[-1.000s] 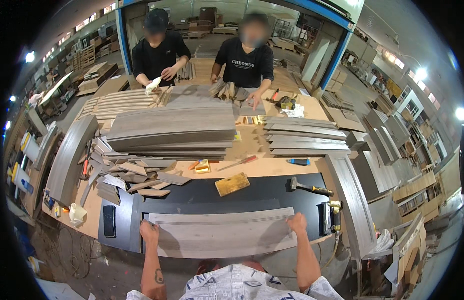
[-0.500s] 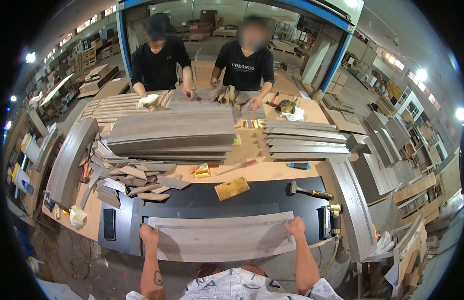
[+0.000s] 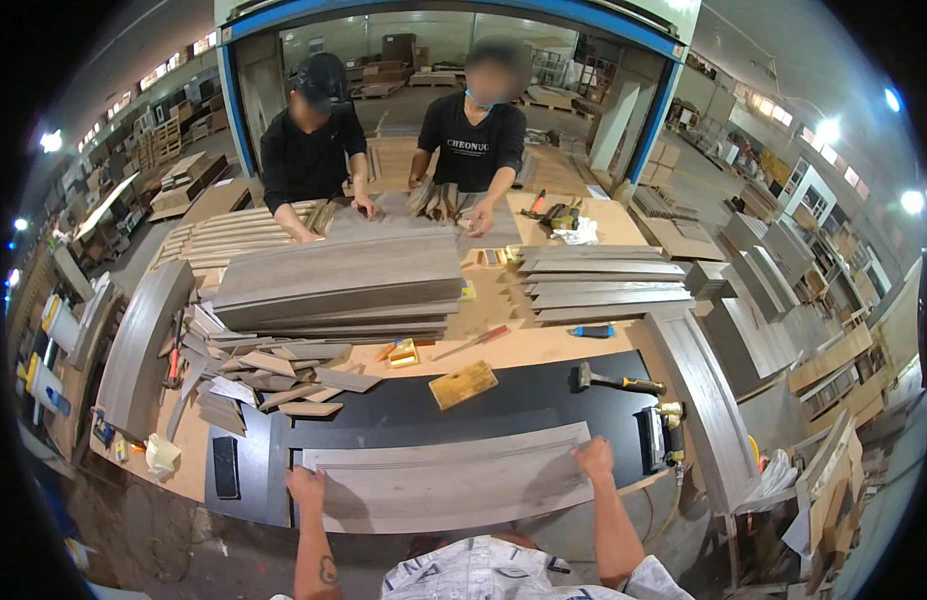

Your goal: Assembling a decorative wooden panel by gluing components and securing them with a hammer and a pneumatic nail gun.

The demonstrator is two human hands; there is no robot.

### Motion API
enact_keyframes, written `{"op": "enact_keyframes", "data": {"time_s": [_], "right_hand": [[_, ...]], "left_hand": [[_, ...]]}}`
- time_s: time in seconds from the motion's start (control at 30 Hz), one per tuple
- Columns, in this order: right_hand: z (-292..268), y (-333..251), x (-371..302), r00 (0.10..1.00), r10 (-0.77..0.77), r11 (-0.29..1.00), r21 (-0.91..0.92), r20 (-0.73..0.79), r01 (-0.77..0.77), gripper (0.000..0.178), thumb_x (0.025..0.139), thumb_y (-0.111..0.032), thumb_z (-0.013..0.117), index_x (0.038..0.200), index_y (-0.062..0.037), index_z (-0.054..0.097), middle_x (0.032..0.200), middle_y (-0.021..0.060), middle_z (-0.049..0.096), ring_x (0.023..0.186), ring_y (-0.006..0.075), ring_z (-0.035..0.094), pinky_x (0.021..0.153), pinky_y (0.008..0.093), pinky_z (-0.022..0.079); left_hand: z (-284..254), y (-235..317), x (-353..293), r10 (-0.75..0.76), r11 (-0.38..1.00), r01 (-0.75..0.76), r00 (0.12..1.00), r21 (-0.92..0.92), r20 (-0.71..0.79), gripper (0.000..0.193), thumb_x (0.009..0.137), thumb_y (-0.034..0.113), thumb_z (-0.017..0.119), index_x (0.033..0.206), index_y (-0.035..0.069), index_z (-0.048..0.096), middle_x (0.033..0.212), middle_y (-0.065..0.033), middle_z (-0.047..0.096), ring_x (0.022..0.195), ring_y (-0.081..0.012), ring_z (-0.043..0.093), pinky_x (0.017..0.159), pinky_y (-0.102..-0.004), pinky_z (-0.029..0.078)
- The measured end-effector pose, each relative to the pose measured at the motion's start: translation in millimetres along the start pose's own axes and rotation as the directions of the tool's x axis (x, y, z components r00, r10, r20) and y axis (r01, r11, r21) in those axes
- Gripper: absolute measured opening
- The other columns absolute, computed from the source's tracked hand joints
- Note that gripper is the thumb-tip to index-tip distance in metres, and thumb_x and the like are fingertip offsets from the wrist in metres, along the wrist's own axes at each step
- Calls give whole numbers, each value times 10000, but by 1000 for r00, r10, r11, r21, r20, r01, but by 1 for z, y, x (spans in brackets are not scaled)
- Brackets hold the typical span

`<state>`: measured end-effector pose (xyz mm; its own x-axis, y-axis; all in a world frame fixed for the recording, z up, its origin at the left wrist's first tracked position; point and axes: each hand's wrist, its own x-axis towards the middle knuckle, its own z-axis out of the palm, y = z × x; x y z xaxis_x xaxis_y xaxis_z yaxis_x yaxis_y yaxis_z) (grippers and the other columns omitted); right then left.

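Note:
A long grey wood-grain panel (image 3: 449, 482) lies across the near edge of the bench, partly over a black board (image 3: 544, 400). Its left end is gripped by my left hand (image 3: 306, 486), fingers curled round the edge. My right hand (image 3: 594, 458) closes on the right end in the same way. Beyond the panel lies a yellowish block (image 3: 464, 385). To the right of it are a hammer (image 3: 620, 380) and a nail gun (image 3: 664, 437), both near my right hand. A black rectangular block (image 3: 225, 467) lies left of my left hand.
Panels (image 3: 339, 275) are stacked mid-bench, with loose wood offcuts (image 3: 274, 370) in front. Grey strips (image 3: 604, 285) lie at the right. A screwdriver (image 3: 471, 343) and blue-handled tool (image 3: 593, 331) lie between. Two co-workers, one in a black cap (image 3: 319, 80), stand opposite.
The view has shifted slightly. My hands still grip both ends of the panel, which stays nearly in place. The left co-worker leans further forward, one hand lower toward the panel stack.

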<state>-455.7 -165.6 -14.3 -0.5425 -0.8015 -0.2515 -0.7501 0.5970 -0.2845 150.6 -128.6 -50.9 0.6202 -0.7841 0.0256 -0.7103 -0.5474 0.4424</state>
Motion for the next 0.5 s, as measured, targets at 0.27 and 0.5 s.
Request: {"op": "enact_keyframes", "data": {"time_s": [0.27, 0.5], "right_hand": [[-5, 9, -38, 996, 58, 998, -16, -73, -60, 570, 737, -304, 804, 1128, 39, 572, 1161, 229, 577, 1105, 404, 573, 919, 476, 497], [-16, 18, -72, 992, 76, 997, -4, -102, -77, 454, 753, -259, 789, 1049, 34, 610, 1103, 230, 604, 1056, 404, 595, 878, 480, 505]], "left_hand": [[-30, -2, -31, -82, 996, 79, 995, 44, 55, 310, 688, 131, 810, 861, -49, 627, 880, -266, 660, 898, -452, 640, 786, -505, 515], [-49, -11, -66, -151, 984, 146, 988, 99, 45, 327, 701, 158, 787, 897, -37, 613, 901, -269, 654, 899, -470, 629, 780, -518, 505]]}}
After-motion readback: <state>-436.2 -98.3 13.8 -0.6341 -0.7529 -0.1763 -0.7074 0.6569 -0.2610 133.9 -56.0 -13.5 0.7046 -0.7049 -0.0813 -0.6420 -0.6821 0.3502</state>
